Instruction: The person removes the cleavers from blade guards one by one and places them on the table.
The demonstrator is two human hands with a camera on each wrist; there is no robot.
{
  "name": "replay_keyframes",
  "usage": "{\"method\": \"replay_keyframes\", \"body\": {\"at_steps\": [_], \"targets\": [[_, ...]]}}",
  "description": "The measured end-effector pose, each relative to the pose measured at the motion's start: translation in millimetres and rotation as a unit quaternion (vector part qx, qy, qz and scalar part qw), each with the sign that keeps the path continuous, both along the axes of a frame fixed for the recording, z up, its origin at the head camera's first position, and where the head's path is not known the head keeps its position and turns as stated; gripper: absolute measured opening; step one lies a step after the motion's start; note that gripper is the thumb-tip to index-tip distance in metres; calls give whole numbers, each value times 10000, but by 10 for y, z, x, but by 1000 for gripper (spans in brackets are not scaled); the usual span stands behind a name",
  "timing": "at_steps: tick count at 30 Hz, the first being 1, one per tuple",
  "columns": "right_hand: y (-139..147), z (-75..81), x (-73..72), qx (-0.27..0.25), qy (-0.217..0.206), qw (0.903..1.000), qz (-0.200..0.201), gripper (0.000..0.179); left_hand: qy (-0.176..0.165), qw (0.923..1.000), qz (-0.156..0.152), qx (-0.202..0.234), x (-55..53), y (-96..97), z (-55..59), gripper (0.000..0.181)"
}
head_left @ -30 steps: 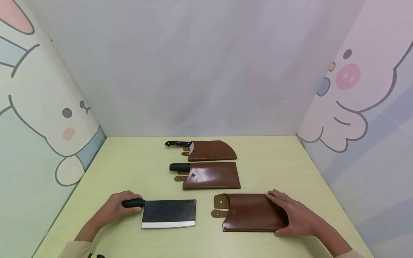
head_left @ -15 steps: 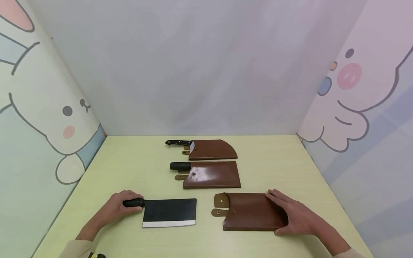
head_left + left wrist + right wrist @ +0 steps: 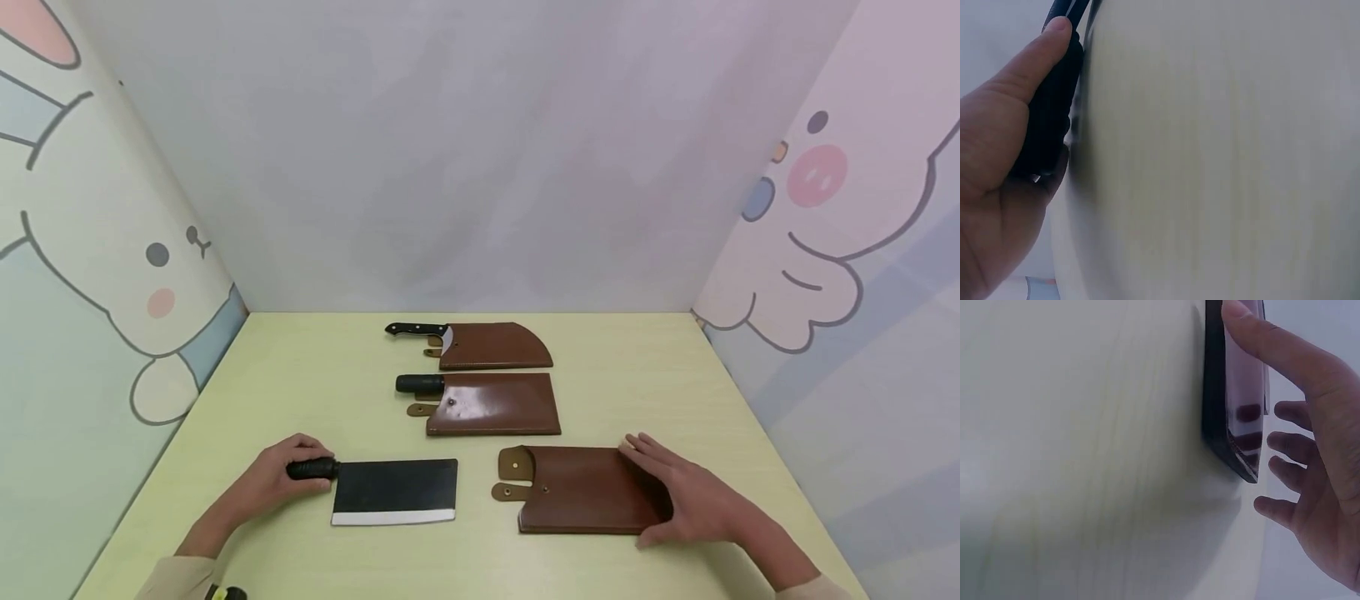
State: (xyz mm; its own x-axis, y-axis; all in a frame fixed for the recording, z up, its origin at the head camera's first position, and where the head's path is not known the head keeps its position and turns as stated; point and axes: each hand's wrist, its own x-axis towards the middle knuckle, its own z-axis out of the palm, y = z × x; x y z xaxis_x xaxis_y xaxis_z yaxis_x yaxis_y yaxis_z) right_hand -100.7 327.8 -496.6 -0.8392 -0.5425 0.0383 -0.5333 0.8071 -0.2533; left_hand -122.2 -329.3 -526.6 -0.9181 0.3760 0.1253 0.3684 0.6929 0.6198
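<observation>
- Gripping the black handle (image 3: 311, 469) of a cleaver (image 3: 393, 492), the left hand (image 3: 277, 483) is curled closed around it; thumb (image 3: 1038, 56) lies along the handle in the left wrist view.
- Cleaver is on the near left part of the pale yellow table (image 3: 300, 375), broad dark blade pointing right, silvery edge strip toward the person.
- Right hand (image 3: 705, 504) is open, fingers and thumb spread around the right end of the near brown sheath (image 3: 585, 492); not gripping it. Thumb overlaps the sheath in the right wrist view, actual contact can't tell.
- Near sheath lies flat, right of the blade tip with a gap between; tan flap (image 3: 514, 464) and strap (image 3: 511, 492) stick out at its left end.
- Middle sheath (image 3: 502, 406) lies behind, black handle out its left side, strap loose below.
- Far sheath (image 3: 495, 346), rounded at right, lies behind that; riveted black knife handle (image 3: 415, 329) and a bit of blade show at left.
- Grey back wall (image 3: 465, 150); cartoon side panels left (image 3: 135, 250) and right (image 3: 817, 179).
- Light sleeves at both forearms, left (image 3: 174, 577), right (image 3: 810, 590).
</observation>
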Motion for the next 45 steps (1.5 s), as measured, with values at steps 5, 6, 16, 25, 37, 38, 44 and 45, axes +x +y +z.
{"method": "replay_keyframes", "body": {"at_steps": [5, 6, 16, 25, 37, 38, 44, 45], "targets": [[-8, 114, -58, -248, 370, 9989, -136, 90, -328, 9990, 123, -260, -49, 27, 124, 52], [-16, 134, -79, -274, 461, 9985, -129, 86, -367, 9988, 150, -292, -66, 44, 155, 55], [-226, 257, -344, -349, 783, 9962, -137, 82, -349, 9991, 144, -210, -291, 421, 308, 69], [-559, 273, -591, -622, 1109, 9918, -126, 84, 63, 9993, 142, -354, -496, 831, 421, 77], [-925, 269, -935, -586, 800, 9950, 78, 86, 799, 9945, -146, -661, -873, 1176, 501, 74], [-948, 266, -968, -549, 748, 9956, 94, 87, 777, 9945, -181, -676, -902, 1196, 502, 75], [-1046, 230, -1144, -267, 377, 9988, 134, 97, 605, 9946, -353, -770, -1030, 1295, 475, 74], [-1057, 224, -1169, -247, 317, 9991, 128, 99, 581, 9944, -370, -806, -1049, 1311, 468, 74]]}}
